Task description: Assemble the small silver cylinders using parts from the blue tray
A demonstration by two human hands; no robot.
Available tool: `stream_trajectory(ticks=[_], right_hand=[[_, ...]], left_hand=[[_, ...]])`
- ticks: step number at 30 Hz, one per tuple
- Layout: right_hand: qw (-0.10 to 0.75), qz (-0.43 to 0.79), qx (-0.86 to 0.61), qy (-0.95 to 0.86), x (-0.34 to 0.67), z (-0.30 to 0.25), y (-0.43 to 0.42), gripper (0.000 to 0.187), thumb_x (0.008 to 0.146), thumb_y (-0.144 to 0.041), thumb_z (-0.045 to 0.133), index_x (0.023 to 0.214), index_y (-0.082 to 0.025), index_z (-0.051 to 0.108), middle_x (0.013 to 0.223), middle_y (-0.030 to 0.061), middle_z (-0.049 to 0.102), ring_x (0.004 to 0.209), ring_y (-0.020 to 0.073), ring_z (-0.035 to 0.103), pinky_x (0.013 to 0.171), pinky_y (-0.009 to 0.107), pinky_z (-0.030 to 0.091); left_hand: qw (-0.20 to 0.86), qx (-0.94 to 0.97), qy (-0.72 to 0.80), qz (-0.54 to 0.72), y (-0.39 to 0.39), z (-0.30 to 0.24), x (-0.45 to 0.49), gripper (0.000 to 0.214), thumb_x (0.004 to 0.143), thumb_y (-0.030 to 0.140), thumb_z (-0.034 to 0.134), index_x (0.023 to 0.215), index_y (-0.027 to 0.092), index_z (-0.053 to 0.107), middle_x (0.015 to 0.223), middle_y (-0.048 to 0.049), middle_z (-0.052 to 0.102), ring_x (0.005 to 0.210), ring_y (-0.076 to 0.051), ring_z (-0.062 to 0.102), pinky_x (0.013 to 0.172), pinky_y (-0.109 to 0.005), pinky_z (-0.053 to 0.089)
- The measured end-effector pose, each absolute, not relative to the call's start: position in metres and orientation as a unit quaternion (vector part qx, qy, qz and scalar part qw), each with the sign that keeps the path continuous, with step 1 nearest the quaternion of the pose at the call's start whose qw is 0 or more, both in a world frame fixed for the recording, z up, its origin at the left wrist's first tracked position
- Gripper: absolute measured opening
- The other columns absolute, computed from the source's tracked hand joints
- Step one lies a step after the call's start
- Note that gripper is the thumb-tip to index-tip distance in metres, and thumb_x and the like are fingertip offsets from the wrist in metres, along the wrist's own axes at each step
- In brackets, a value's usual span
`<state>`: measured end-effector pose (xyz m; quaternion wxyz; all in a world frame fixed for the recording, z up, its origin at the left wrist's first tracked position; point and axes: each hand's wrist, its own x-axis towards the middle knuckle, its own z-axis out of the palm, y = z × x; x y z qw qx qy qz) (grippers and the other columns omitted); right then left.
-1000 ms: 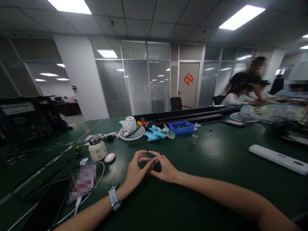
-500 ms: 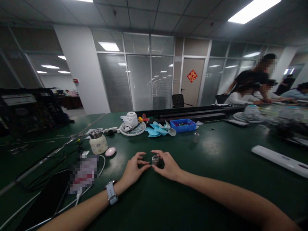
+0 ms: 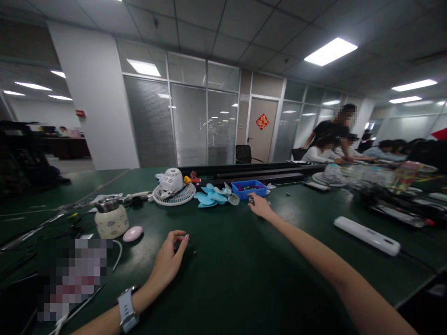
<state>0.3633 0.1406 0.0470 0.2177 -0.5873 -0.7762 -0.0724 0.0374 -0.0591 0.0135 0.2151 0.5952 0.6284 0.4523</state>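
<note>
My left hand (image 3: 171,256) hovers over the green table, thumb and forefinger brought together in a pinch. Whatever may be between its fingertips is too small to make out. A tiny dark piece (image 3: 194,252) lies on the table just right of it. My right hand (image 3: 261,207) is stretched far forward, by the front of a blue bin (image 3: 248,191) with small parts inside. Its fingers are curled round a small metal cylinder (image 3: 250,198), mostly hidden by the hand. Left of the bin are light-blue fan blades (image 3: 210,197) and a white fan head with its grille (image 3: 174,197).
At left stand a cream jar with a metal top (image 3: 111,221), a pink oval object (image 3: 133,234) and a white cable (image 3: 120,253). A long white bar (image 3: 366,236) lies at right. Black rails (image 3: 258,176) line the back. Several people sit or stand at far right.
My right hand has moved forward from the middle of the table to the blue bin, taking the metal cylinder along. My left hand has drawn its fingers together. The view has turned right.
</note>
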Motion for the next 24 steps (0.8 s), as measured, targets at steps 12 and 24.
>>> stream_trajectory(ticks=[12,24], right_hand=[[0.132,-0.135,-0.618,-0.763,0.363,0.041,0.14,0.053,0.083,-0.032,0.063,0.13,-0.013,0.049,0.112,0.0168,0.067,0.11,0.0291,0.059,0.109,0.051,0.015],[0.217,0.052,-0.223,-0.949,0.232,0.036,0.007,0.031,0.083,-0.055,0.062,0.105,-0.036,0.072,0.137,0.0036,0.054,0.138,0.0253,0.035,0.113,0.055,0.013]], left_hand=[[0.211,0.6,0.627,0.45,-0.059,0.011,0.036,0.044,0.087,0.056,0.042,0.11,0.02,0.049,0.104,-0.0079,0.067,0.097,-0.025,0.063,0.087,-0.042,0.046],[0.169,0.578,0.627,0.495,-0.059,0.01,0.04,0.043,0.084,0.056,0.046,0.104,0.018,0.053,0.105,-0.0099,0.062,0.099,-0.026,0.061,0.085,-0.041,0.049]])
